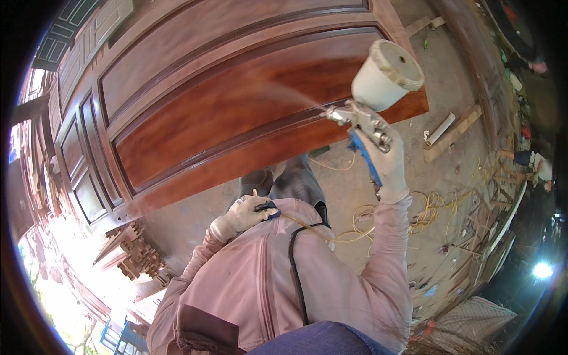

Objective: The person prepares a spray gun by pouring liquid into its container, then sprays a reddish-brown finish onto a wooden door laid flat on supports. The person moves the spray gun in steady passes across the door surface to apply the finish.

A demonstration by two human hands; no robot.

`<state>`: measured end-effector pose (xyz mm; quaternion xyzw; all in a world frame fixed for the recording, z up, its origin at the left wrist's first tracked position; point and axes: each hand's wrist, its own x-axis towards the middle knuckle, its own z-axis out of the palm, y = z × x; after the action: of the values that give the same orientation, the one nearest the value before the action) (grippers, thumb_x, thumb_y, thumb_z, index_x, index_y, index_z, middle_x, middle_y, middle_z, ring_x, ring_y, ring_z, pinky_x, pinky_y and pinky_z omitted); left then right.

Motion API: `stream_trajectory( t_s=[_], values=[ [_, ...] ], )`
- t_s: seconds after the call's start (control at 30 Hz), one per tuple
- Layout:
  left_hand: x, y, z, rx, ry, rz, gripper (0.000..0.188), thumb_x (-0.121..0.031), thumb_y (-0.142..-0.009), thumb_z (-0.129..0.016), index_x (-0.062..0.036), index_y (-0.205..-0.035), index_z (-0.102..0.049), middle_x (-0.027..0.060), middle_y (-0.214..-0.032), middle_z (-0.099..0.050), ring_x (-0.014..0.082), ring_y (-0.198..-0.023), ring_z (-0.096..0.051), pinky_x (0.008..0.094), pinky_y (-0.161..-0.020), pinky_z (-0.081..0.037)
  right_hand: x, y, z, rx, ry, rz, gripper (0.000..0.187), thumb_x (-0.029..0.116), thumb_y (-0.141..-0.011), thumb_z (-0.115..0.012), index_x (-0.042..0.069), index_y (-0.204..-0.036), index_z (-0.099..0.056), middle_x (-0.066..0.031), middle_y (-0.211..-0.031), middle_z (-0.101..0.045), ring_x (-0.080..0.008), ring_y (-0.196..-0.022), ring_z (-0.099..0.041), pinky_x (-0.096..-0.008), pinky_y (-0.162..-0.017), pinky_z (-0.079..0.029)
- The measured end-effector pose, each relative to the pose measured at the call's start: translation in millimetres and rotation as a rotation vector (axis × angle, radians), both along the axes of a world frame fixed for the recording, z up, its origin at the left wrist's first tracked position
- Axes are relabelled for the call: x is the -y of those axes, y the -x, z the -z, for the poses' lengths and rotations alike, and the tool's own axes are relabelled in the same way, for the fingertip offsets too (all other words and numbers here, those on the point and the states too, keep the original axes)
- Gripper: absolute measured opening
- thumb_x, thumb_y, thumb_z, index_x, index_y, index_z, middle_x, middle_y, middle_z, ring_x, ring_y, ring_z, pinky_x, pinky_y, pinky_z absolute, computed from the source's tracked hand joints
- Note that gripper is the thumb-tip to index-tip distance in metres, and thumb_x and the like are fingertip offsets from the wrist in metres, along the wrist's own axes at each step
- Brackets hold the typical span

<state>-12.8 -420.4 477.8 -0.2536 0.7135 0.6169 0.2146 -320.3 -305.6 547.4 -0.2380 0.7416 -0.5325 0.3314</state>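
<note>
My right hand (pixel 387 163), in a pale glove, is wrapped round the grip of a spray gun (pixel 361 118). A white paint cup (pixel 384 77) with a stained lid sits on top of the gun, and blue shows along its handle. Pale mist leaves the nozzle leftward over a large panelled wooden door (pixel 236 127). Its nearer panel looks a wetter, deeper red-brown than the farther one. At my waist, my gloved left hand (pixel 244 214) closes on a small dark blue and black thing (pixel 269 208), whose kind I cannot make out. A yellow hose (pixel 310 229) runs from beside it.
More yellow hose (pixel 432 207) lies coiled on the floor at right. Beyond it are a wooden plank (pixel 454 133) and a white tube (pixel 441 128). Stacked wood offcuts (pixel 139 257) stand at left. Another person (pixel 538 165) is at the far right.
</note>
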Motion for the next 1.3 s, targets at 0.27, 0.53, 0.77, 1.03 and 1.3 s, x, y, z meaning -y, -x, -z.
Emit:
stream_trajectory(
  t_s=[0.27,0.53,0.77,1.03,1.3],
  values=[
    [-0.9,27.1,3.9,0.006,0.027,0.035,0.029,-0.032,-0.091,-0.065,-0.004,-0.099,-0.069,0.0171,-0.087,-0.069,0.0335,-0.081,-0.066,0.0388,-0.075,-0.051,-42.6,93.3,0.8,-0.503,-0.181,0.334,0.026,0.012,-0.09,-0.069,-0.001,-0.113,-0.068,-0.0048,-0.091,-0.072,-0.0063,-0.077,-0.064,-0.0231,-0.067,-0.049],
    [-7.4,39.3,7.6,-0.037,0.099,0.024,0.027,-0.028,-0.091,-0.065,-0.0029,-0.098,-0.069,0.0168,-0.085,-0.069,0.0309,-0.077,-0.065,0.0389,-0.074,-0.05,-48.9,122.5,11.2,-0.837,-0.186,0.324,0.038,0.012,-0.088,-0.07,-0.003,-0.123,-0.062,-0.0149,-0.11,-0.07,-0.0196,-0.096,-0.069,-0.033,-0.083,-0.053],
    [0.4,25.9,7.5,-0.019,0.037,-0.016,0.033,-0.034,-0.091,-0.065,-0.0032,-0.101,-0.07,0.0166,-0.092,-0.07,0.0339,-0.087,-0.067,0.0393,-0.082,-0.051,-0.4,43.6,-16.5,-0.178,-0.073,0.052,0.04,0.003,-0.088,-0.068,-0.005,-0.126,-0.06,-0.0087,-0.108,-0.07,-0.0113,-0.093,-0.066,-0.026,-0.079,-0.054],
    [4.0,17.2,0.1,0.027,-0.009,-0.049,0.032,-0.033,-0.089,-0.066,-0.0036,-0.102,-0.07,0.0164,-0.093,-0.071,0.0336,-0.088,-0.067,0.0393,-0.084,-0.05,38.9,27.8,-8.2,0.169,0.072,-0.136,0.039,0.003,-0.091,-0.064,0.0,-0.13,-0.058,-0.0049,-0.105,-0.07,-0.0078,-0.081,-0.064,-0.0229,-0.07,-0.054],
    [3.9,25.3,6.6,-0.003,0.089,0.016,0.032,-0.034,-0.09,-0.065,-0.0041,-0.102,-0.07,0.0172,-0.09,-0.07,0.0324,-0.084,-0.066,0.0388,-0.079,-0.051,-3.0,99.8,-11.5,-0.503,-0.214,0.248,0.027,0.009,-0.09,-0.068,-0.004,-0.114,-0.066,-0.0069,-0.096,-0.072,-0.0111,-0.079,-0.066,-0.0282,-0.069,-0.053]
  ],
)
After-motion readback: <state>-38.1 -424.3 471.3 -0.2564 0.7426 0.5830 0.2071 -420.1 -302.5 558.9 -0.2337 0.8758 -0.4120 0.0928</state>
